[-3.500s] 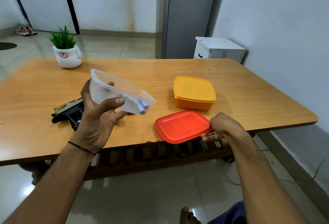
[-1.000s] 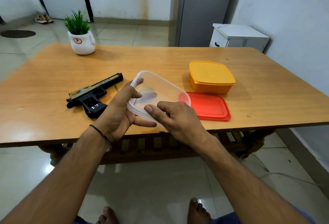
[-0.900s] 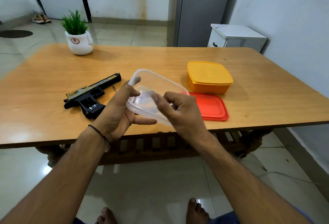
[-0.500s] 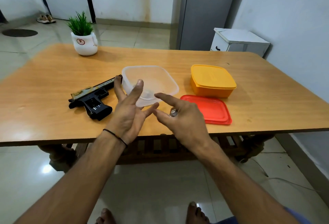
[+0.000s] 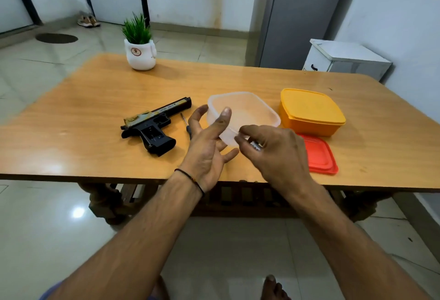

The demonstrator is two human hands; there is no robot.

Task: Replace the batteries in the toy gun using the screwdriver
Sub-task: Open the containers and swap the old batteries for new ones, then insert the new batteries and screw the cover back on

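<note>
A black and gold toy gun (image 5: 154,123) lies on its side on the wooden table (image 5: 95,114), its grip showing an open battery compartment. A small screwdriver (image 5: 187,124) lies just right of it, partly behind my left hand. My left hand (image 5: 209,147) hovers with spread, straight fingers and holds nothing. My right hand (image 5: 271,154) has its fingers curled round batteries (image 5: 256,145), whose metal ends peek out. A clear plastic container (image 5: 245,111) stands on the table right behind both hands.
A red lid (image 5: 319,154) lies flat at the right near the front edge. A closed yellow box (image 5: 309,111) stands behind it. A white potted plant (image 5: 140,47) sits at the far left. A white cabinet (image 5: 345,59) stands beyond the table.
My left hand set the clear container down on the table and let go. My right hand took the batteries out of it and still holds them.
</note>
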